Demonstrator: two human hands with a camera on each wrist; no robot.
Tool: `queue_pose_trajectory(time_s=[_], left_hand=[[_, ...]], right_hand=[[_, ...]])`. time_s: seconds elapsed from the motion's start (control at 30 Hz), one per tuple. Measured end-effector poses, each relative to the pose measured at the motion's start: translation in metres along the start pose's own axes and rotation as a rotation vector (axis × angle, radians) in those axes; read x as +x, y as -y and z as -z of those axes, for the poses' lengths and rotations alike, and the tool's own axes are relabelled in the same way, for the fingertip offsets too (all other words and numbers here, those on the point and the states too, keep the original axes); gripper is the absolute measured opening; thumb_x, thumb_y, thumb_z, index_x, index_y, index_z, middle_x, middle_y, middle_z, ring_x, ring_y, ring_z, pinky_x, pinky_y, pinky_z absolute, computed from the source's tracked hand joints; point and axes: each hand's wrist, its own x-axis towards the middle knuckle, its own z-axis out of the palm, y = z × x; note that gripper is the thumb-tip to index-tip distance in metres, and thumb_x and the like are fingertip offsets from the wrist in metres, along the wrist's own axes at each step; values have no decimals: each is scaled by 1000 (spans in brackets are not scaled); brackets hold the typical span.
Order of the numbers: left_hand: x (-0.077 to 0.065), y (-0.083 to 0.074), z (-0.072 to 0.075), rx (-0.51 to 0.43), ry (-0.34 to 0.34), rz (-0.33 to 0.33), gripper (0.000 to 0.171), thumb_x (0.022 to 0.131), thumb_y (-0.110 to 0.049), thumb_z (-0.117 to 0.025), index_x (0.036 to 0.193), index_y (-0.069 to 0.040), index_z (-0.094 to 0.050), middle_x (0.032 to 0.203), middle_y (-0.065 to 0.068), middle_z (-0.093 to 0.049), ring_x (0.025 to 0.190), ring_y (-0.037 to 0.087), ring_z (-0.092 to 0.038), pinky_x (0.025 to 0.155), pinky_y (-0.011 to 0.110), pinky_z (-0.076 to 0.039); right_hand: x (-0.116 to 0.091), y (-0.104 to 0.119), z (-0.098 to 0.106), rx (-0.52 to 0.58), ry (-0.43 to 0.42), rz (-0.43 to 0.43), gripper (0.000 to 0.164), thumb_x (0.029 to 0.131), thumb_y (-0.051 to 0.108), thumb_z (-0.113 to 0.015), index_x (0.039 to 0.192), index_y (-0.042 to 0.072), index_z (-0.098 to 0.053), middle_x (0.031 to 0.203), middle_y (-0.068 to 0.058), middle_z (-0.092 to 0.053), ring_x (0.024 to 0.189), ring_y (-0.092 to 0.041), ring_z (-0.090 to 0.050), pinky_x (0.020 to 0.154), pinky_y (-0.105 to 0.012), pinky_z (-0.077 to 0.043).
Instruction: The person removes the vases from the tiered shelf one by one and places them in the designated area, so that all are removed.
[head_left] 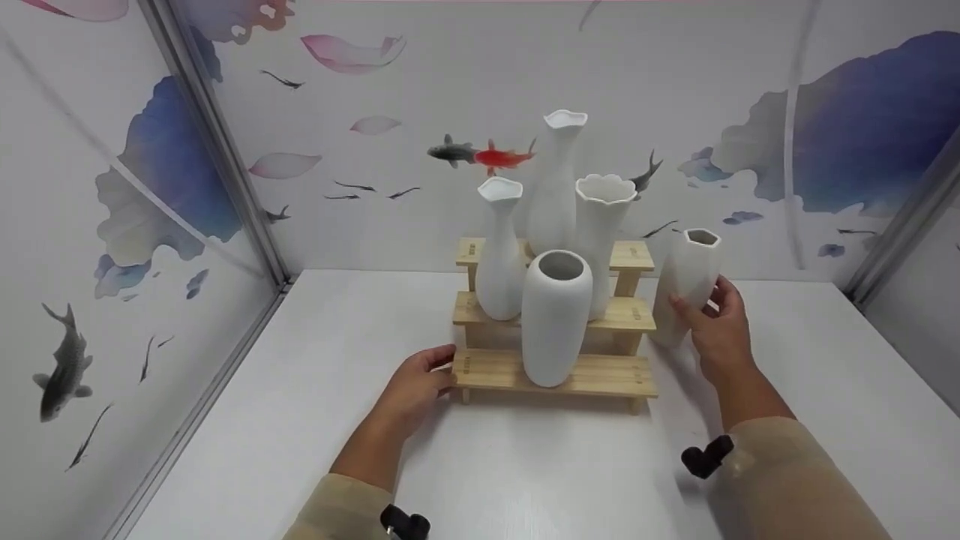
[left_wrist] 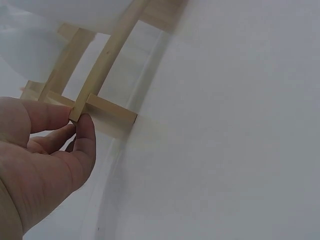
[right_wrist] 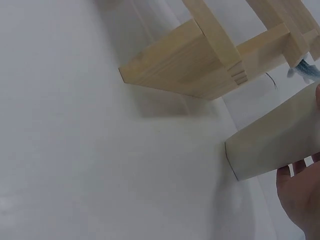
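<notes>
A three-tier wooden stand [head_left: 487,373] carries several white vases. My left hand [head_left: 416,386] pinches the left end of its lowest shelf; in the left wrist view the thumb and fingers meet around the shelf end [left_wrist: 81,102]. To the right of the stand, my right hand [head_left: 721,330] grips a white faceted vase [head_left: 686,270] with an angular mouth, thumb across its front and fingers behind. The right wrist view shows this vase [right_wrist: 275,140] with its base down by the white surface, beside the stand's side panel [right_wrist: 175,65].
On the lowest shelf stands a smooth rounded vase [head_left: 555,322]. The middle shelf holds a narrow-necked vase [head_left: 500,277] and a scallop-rimmed vase [head_left: 604,217]. A tall wavy-rimmed vase [head_left: 555,172] is on top. Behind the white table [head_left: 337,315] rises a fish-painted wall [head_left: 360,225].
</notes>
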Motion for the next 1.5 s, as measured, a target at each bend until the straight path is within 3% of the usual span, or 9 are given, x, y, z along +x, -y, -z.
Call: queue_pose_trajectory(time_s=[0.47,0.77,1.2,1.3,1.5], left_hand=[[2,1,0,4,-10,8,55,104,-1,-56,158,-4,-49,163,15,-51,144,29,-59,122,47,-47],[2,1,-2,3,-1,4,55,102,0,-57,157,-3,-50,162,16,-52,143,30,-59,119,45,-50],[2,0,-3,26,-9,24,54,103,-1,-56,156,-4,-51,161,14,-53,143,28,-60,120,45,-49],[1,0,-2,28,-13,25,54,102,0,-56,156,-4,-51,161,14,-53,143,28,-60,120,45,-49],[0,-1,-1,22,-25,28,54,103,-1,-57,156,-5,-52,162,13,-53,144,28,-59,120,46,-49]], right_hand=[[5,1,-6,40,-23,-23,106,92,41,-84,172,35,-15,181,-2,-20,168,-28,-22,136,-49,-23],[-6,-1,-5,13,-47,3,103,92,41,-85,171,37,-20,179,-2,-24,166,-29,-27,134,-49,-28],[-17,-2,-7,43,-95,-34,101,91,42,-85,170,41,-21,179,3,-25,165,-26,-27,135,-48,-27],[-21,7,-9,28,-138,-6,99,92,41,-84,169,40,-23,179,6,-25,166,-21,-25,135,-44,-26],[-35,34,-13,-32,-245,131,88,95,41,-81,167,36,-31,176,10,-31,165,-11,-26,135,-35,-25]])
